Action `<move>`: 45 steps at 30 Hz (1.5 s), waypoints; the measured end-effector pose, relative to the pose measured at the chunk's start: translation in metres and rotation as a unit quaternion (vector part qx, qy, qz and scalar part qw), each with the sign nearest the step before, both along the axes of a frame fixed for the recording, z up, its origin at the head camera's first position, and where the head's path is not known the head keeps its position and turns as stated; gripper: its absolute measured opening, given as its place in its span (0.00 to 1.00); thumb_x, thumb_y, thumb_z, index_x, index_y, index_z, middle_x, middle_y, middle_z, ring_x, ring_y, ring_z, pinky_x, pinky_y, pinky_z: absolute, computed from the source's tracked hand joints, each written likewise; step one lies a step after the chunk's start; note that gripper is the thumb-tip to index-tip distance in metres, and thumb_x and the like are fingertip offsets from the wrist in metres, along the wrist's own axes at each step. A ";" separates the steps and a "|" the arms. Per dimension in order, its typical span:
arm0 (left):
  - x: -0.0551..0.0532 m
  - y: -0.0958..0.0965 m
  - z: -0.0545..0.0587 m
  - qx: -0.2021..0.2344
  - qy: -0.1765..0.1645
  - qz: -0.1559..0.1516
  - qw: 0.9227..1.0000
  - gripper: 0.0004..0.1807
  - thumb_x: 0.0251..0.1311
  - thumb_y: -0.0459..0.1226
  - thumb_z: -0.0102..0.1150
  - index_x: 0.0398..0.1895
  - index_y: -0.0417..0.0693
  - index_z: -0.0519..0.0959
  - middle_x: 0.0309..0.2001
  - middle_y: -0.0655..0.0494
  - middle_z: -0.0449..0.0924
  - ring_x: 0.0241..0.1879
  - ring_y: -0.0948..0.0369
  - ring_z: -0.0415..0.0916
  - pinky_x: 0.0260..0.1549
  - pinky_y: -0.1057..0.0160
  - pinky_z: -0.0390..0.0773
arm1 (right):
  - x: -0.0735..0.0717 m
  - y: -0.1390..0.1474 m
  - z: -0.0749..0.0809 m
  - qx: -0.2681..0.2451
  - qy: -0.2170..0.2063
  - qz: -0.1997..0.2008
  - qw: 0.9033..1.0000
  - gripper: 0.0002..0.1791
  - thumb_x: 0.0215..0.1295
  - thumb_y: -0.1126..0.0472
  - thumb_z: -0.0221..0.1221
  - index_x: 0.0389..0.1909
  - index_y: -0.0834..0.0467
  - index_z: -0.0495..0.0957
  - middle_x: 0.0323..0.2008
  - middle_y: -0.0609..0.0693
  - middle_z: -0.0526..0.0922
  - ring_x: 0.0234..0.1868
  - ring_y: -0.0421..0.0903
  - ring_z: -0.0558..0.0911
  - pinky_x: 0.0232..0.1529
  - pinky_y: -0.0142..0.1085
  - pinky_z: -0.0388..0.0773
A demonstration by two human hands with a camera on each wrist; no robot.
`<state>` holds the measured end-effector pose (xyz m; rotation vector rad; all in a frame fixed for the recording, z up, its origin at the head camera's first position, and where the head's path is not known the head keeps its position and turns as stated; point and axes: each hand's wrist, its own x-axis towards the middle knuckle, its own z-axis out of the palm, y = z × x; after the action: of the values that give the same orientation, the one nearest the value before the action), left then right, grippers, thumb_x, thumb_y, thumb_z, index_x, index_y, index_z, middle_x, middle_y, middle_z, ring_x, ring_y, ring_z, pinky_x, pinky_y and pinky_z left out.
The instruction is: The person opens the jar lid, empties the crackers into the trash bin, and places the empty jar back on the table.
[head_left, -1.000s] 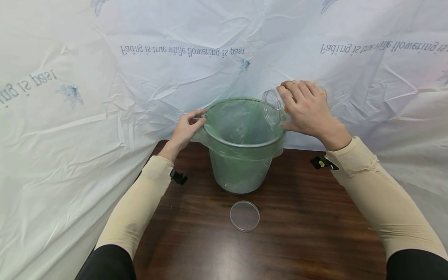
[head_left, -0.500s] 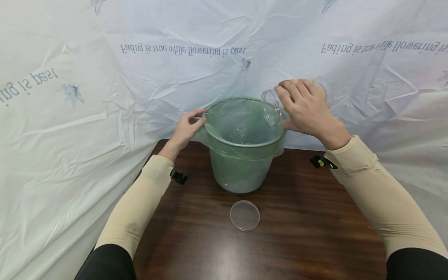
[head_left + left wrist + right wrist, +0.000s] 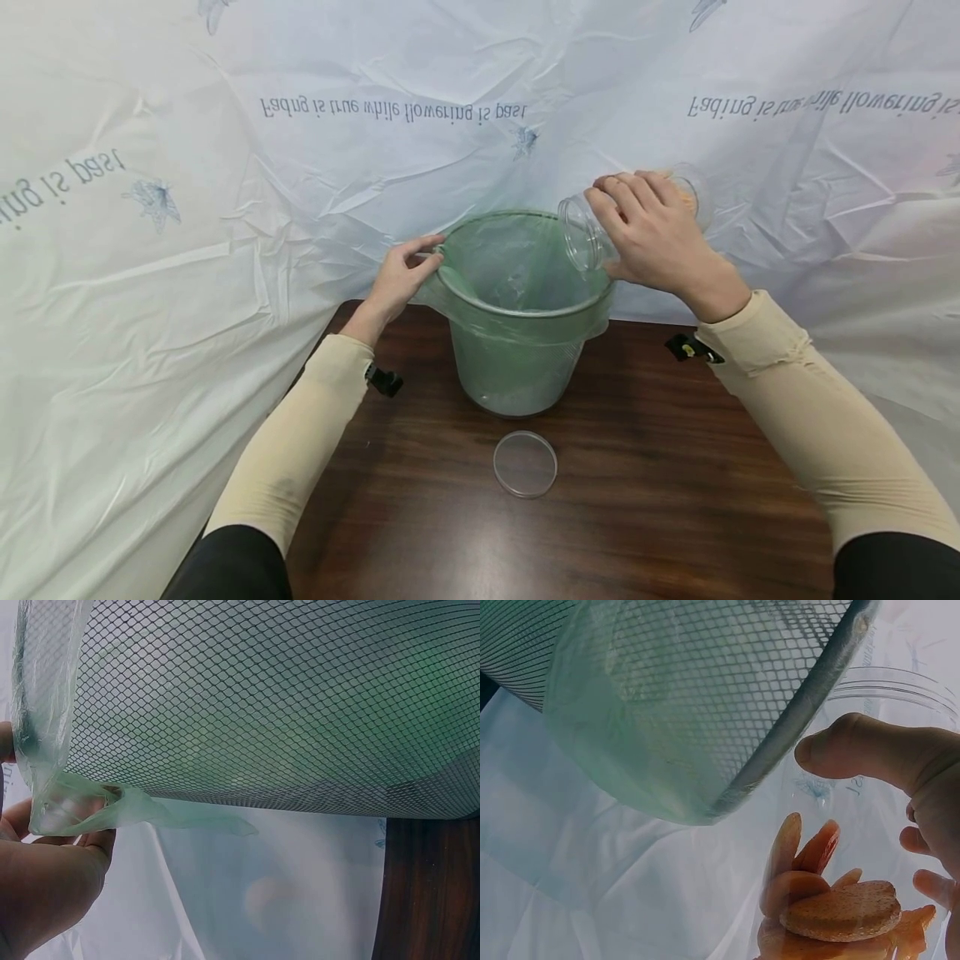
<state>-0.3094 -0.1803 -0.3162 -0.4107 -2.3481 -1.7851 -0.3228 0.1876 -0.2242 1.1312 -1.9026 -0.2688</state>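
A mesh trash bin stands upright on the table, lined with a thin green plastic bag folded over its rim. At the bin's left side, my left hand pinches the bagged rim between thumb and fingers. My right hand grips a clear jar, tilted over the right rim with its open mouth toward the bin. Orange-brown flat pieces lie inside the jar toward its base in the right wrist view; their kind is unclear. In front of the bin lies a clear round lid.
The dark wooden table ends just behind the bin. A white plastic sheet with printed words hangs behind and along the left side. Both wrists wear small black cameras.
The right hand and jar have shifted slightly left, and the jar's base has risen a little. My left hand, the bin and the lid stay in place.
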 end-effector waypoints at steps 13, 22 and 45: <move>-0.002 0.002 -0.007 0.010 -0.007 -0.005 1.000 0.24 0.69 0.39 0.55 0.66 0.44 0.72 0.60 0.45 0.70 0.52 0.55 0.74 0.50 0.58 0.74 | -0.003 0.000 -0.005 0.012 0.000 0.013 1.000 0.50 0.28 0.58 0.72 0.61 0.67 0.67 0.56 0.65 0.74 0.54 0.64 0.73 0.58 0.56 0.68; -0.001 0.000 -0.007 0.009 -0.010 -0.006 1.000 0.24 0.69 0.39 0.55 0.66 0.45 0.72 0.60 0.46 0.70 0.51 0.56 0.73 0.50 0.57 0.74 | -0.002 -0.001 -0.006 0.013 0.000 0.014 1.000 0.50 0.27 0.59 0.73 0.61 0.67 0.67 0.56 0.65 0.74 0.55 0.63 0.73 0.58 0.56 0.68; -0.001 -0.001 -0.002 0.002 -0.001 -0.005 1.000 0.24 0.69 0.40 0.55 0.67 0.45 0.72 0.59 0.45 0.70 0.50 0.57 0.74 0.49 0.59 0.74 | -0.001 -0.003 -0.003 0.041 0.011 0.020 0.999 0.59 0.20 0.52 0.80 0.61 0.68 0.67 0.57 0.66 0.73 0.57 0.64 0.71 0.60 0.56 0.67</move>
<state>-0.3107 -0.1810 -0.3180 -0.4211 -2.3479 -1.7949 -0.3235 0.1849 -0.2267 1.2145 -1.8625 -0.3393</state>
